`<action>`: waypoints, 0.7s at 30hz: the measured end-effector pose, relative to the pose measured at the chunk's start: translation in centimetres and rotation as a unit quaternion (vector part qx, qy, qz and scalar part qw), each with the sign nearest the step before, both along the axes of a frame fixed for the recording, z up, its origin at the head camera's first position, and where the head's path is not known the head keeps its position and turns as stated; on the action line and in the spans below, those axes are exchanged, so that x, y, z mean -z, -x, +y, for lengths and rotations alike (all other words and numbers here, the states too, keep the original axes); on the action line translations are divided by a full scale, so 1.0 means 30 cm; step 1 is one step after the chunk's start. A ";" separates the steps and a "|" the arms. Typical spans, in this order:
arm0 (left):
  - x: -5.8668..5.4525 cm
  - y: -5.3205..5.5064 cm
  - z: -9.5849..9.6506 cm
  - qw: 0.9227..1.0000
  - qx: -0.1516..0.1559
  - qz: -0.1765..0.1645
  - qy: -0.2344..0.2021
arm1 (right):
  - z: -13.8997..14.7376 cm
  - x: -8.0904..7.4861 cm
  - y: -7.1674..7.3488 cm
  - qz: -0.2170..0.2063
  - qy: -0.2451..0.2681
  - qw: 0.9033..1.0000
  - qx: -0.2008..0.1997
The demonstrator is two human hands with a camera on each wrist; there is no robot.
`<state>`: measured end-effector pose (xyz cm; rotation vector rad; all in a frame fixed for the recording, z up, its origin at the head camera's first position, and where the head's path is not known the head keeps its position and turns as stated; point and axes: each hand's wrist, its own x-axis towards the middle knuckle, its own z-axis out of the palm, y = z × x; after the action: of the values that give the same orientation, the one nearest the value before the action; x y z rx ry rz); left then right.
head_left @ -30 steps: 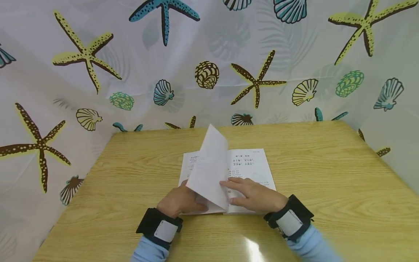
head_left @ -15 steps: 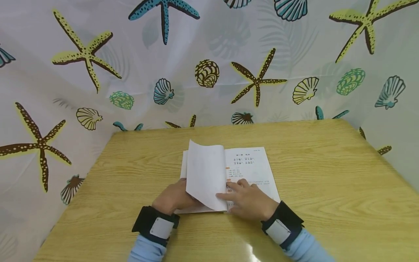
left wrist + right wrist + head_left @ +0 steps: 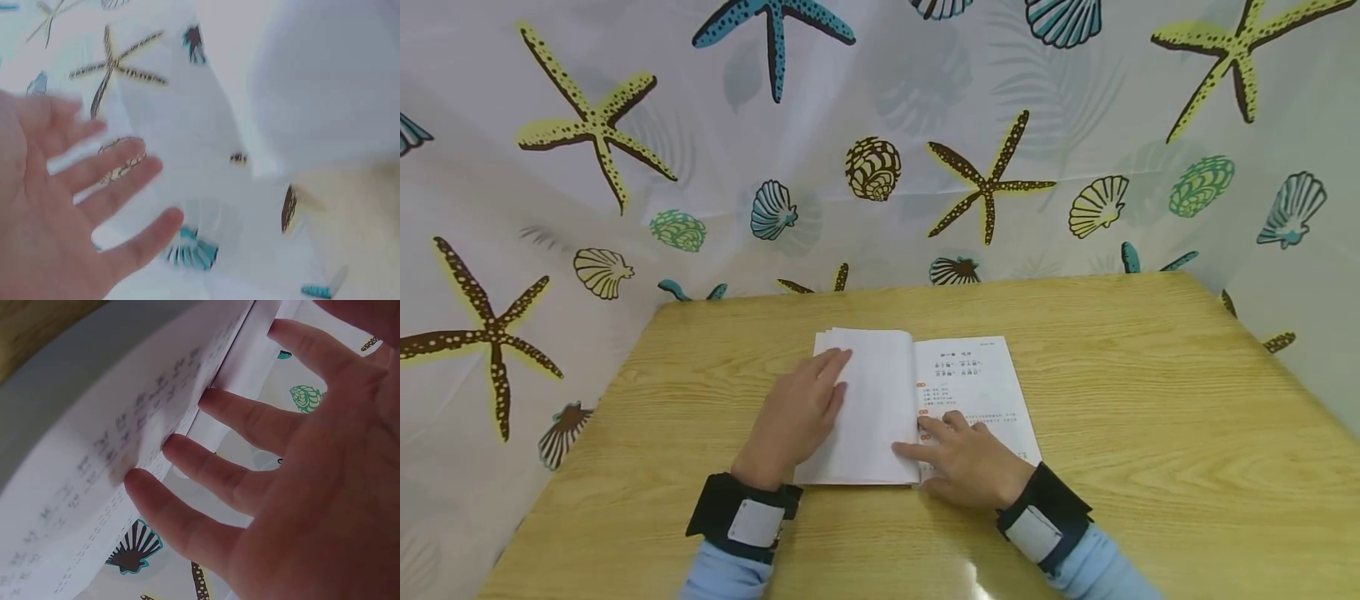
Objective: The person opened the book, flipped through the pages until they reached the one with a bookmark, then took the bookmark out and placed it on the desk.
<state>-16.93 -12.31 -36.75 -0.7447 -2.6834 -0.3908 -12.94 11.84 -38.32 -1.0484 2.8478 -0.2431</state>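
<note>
An open book (image 3: pixel 977 392) lies on the table in the head view, its left page blank white and its right page printed with text and small orange marks. My left hand (image 3: pixel 797 412) is over the outer side of the blank page (image 3: pixel 880 417), fingers spread; whether it touches the paper I cannot tell. The left wrist view shows that hand (image 3: pixel 81 206) with extended fingers and nothing held. With spread fingers, my right hand (image 3: pixel 973 462) rests on the lower part of the printed page near the spine. In the right wrist view its fingertips (image 3: pixel 140 481) touch the text.
The wooden table (image 3: pixel 1150 417) extends around the book on all sides. Behind it hangs a white cloth (image 3: pixel 820 125) printed with starfish and shells. Each wrist wears a black band (image 3: pixel 1047 517) with a pale plate.
The raised page has come down flat on the left side. My left hand has moved from beneath that page to above it. The right hand has shifted slightly toward the spine.
</note>
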 end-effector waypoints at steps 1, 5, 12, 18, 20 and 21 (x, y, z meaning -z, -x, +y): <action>0.010 -0.001 0.013 0.999 0.020 -0.024 0.010 | 0.000 -0.001 -0.001 -0.001 -0.003 1.000 0.002; 0.057 -0.007 0.064 0.982 0.059 -0.162 0.075 | 0.001 -0.001 -0.001 0.003 -0.012 1.000 -0.001; 0.084 -0.028 0.094 0.955 0.030 -0.287 0.073 | 0.030 -0.004 0.021 -0.028 0.011 0.999 0.023; 0.079 -0.038 0.098 0.950 0.017 -0.308 0.047 | 0.103 -0.020 0.062 -0.050 -0.002 0.990 0.129; 0.076 -0.039 0.099 0.949 0.015 -0.312 0.042 | 0.138 -0.021 0.076 -0.055 -0.012 0.985 0.162; 0.076 -0.039 0.099 0.949 0.015 -0.313 0.040 | 0.156 -0.019 0.085 -0.057 -0.014 0.982 0.178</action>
<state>-15.75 -9.33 -39.01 -0.7877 -3.2976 -0.6170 -15.49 16.53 -37.74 -0.4946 2.9024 -0.2785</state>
